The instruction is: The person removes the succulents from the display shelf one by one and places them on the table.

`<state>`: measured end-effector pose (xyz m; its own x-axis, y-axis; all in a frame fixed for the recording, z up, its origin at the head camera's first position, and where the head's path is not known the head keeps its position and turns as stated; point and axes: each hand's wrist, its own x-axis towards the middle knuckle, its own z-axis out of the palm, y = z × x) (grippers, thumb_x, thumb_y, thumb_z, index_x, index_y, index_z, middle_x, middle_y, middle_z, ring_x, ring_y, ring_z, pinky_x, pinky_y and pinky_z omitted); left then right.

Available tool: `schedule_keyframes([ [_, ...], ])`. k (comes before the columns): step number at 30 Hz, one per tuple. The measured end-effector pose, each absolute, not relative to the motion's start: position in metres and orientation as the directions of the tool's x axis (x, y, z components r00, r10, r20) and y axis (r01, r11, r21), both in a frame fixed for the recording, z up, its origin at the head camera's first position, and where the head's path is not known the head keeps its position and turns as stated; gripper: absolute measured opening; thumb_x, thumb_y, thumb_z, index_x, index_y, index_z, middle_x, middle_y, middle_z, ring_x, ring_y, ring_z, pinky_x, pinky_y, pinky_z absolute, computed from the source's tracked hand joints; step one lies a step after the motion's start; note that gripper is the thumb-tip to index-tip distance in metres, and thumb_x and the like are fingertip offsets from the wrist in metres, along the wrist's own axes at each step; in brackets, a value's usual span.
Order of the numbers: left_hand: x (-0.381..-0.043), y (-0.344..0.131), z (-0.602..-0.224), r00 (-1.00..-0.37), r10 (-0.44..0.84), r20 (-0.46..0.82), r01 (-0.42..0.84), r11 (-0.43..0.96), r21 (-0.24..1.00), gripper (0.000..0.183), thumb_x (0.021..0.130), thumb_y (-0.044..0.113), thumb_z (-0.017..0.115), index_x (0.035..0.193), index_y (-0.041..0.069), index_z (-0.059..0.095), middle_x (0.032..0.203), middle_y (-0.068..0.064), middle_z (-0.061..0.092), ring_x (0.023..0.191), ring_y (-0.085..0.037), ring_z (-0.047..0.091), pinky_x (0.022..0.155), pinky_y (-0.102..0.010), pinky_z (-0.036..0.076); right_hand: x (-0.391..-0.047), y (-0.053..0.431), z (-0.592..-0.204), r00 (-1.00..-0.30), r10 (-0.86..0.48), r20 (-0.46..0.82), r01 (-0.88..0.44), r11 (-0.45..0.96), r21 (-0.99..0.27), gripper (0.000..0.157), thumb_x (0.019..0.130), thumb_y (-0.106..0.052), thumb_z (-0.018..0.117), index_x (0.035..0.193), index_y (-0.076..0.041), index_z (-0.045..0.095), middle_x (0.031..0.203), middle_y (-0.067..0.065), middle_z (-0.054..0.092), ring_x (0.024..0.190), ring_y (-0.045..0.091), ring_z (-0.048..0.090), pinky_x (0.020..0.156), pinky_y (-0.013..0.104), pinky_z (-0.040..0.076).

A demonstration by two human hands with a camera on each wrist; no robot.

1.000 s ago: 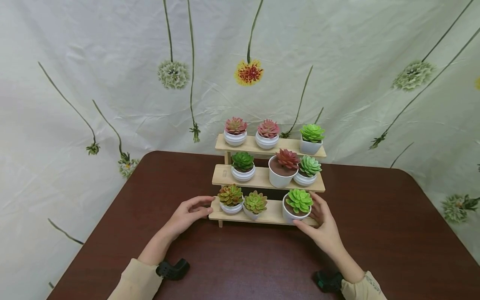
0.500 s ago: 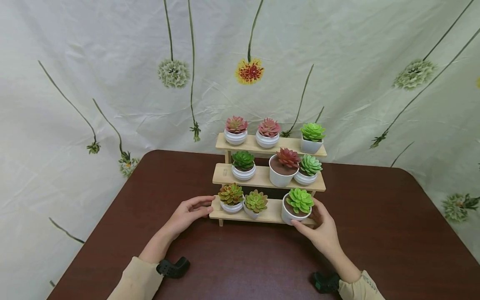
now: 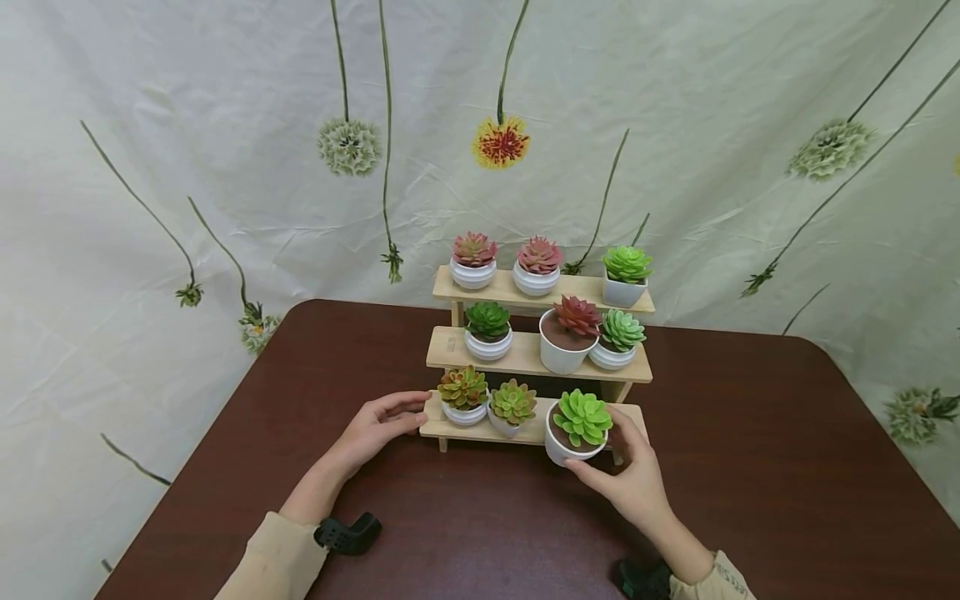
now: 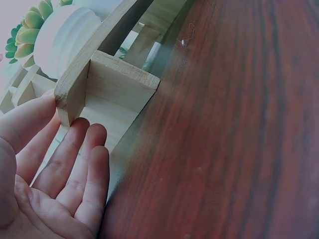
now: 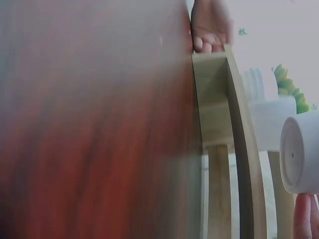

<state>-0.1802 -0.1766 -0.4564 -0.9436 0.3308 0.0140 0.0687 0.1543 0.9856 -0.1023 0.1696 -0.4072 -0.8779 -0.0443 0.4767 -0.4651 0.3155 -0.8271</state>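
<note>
A three-tier wooden plant stand (image 3: 444,348) stands on the table, with succulents in white pots on each tier. My left hand (image 3: 384,423) grips the left end of the bottom tier. In the left wrist view, the thumb lies at the end of the board (image 4: 73,99) and the fingertips touch its underside. My right hand (image 3: 633,477) holds a white round pot (image 3: 558,450) with a bright green succulent (image 3: 582,417), thumb in front and fingers at its right side. The right wrist view shows the base of the pot (image 5: 293,155), raised off the stand and tipped.
On the bottom tier sit a reddish-green succulent (image 3: 462,387) and a yellow-green one (image 3: 513,403). A red succulent's pot (image 3: 562,358) and two green ones fill the middle tier, with three more pots above. A flowered cloth (image 3: 225,125) hangs behind the dark table (image 3: 750,433).
My right hand has lifted the bright green succulent's pot off the bottom tier and moved it left and toward me. The left hand stays at the stand's end.
</note>
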Motion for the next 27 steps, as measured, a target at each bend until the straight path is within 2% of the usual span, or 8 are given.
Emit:
schedule_keyframes([
  [6, -0.181, -0.176, -0.457, -0.943, 0.333, 0.016, 0.072, 0.156, 0.985, 0.045, 0.089, 0.021, 0.066, 0.129, 0.003, 0.055, 0.130, -0.019, 0.053, 0.101, -0.015, 0.061, 0.083, -0.028, 0.051, -0.102, 0.164, -0.422, -0.866, -0.071, 0.494, -0.488, 0.326, -0.809, 0.074, 0.057, 0.013, 0.083, 0.124, 0.004, 0.052, 0.116, -0.001, 0.057, 0.094, 0.004, 0.059, 0.082, 0.014, 0.045],
  [13, -0.182, -0.177, -0.458, -0.946, 0.324, 0.003, 0.060, 0.165, 0.985, 0.044, 0.090, 0.021, 0.066, 0.129, 0.003, 0.055, 0.130, -0.018, 0.053, 0.102, -0.017, 0.060, 0.083, -0.028, 0.051, -0.102, 0.155, -0.432, -0.855, -0.156, 0.495, -0.518, 0.308, -0.798, 0.075, 0.058, 0.006, 0.085, 0.125, 0.003, 0.051, 0.118, 0.014, 0.058, 0.100, 0.009, 0.059, 0.083, 0.019, 0.047],
  [20, -0.182, -0.177, -0.458, -0.945, 0.327, 0.006, 0.065, 0.170, 0.983, 0.044, 0.090, 0.020, 0.065, 0.129, 0.003, 0.055, 0.130, -0.018, 0.053, 0.103, -0.018, 0.060, 0.083, -0.028, 0.050, -0.101, 0.143, -0.435, -0.853, -0.224, 0.472, -0.519, 0.264, -0.813, 0.072, 0.063, -0.008, 0.087, 0.126, -0.010, 0.053, 0.120, 0.005, 0.060, 0.102, 0.014, 0.060, 0.081, 0.027, 0.050],
  [27, -0.182, -0.177, -0.459, -0.943, 0.331, 0.012, 0.069, 0.161, 0.985, 0.043, 0.090, 0.019, 0.065, 0.129, 0.002, 0.055, 0.129, -0.019, 0.053, 0.103, -0.016, 0.060, 0.083, -0.028, 0.051, -0.102, 0.131, -0.436, -0.840, -0.274, 0.469, -0.532, 0.239, -0.813, 0.069, 0.066, -0.011, 0.086, 0.126, -0.012, 0.053, 0.118, 0.004, 0.061, 0.104, 0.015, 0.060, 0.083, 0.031, 0.050],
])
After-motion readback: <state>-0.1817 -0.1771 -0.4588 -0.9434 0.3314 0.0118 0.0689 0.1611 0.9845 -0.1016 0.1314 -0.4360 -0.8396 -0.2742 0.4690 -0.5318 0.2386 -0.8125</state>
